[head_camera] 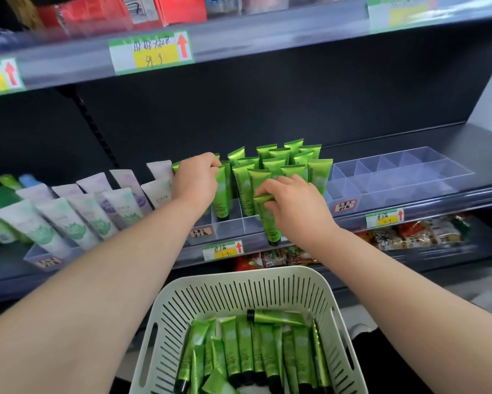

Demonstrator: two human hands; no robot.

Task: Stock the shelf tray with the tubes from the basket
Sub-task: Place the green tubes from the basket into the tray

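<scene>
— How far along?
— Looks roughly halfway. Back rows of the shelf tray [230, 226] packed with upright tubes [281, 163]; front compartments mostly bare.
— And the hands?
— Left hand [195, 179] curled over the crimped top of a left-side tube [221, 199] standing in the tray. Right hand [294, 207] pinching a held tube [270, 223], cap down, just in front of the tray's front wall, not yet slotted in.
— Left to do?
— Plenty, probably. A thick layer of loose tubes [253, 351] lying in the basket [239, 282] below, waiting for the same trip up.
</scene>
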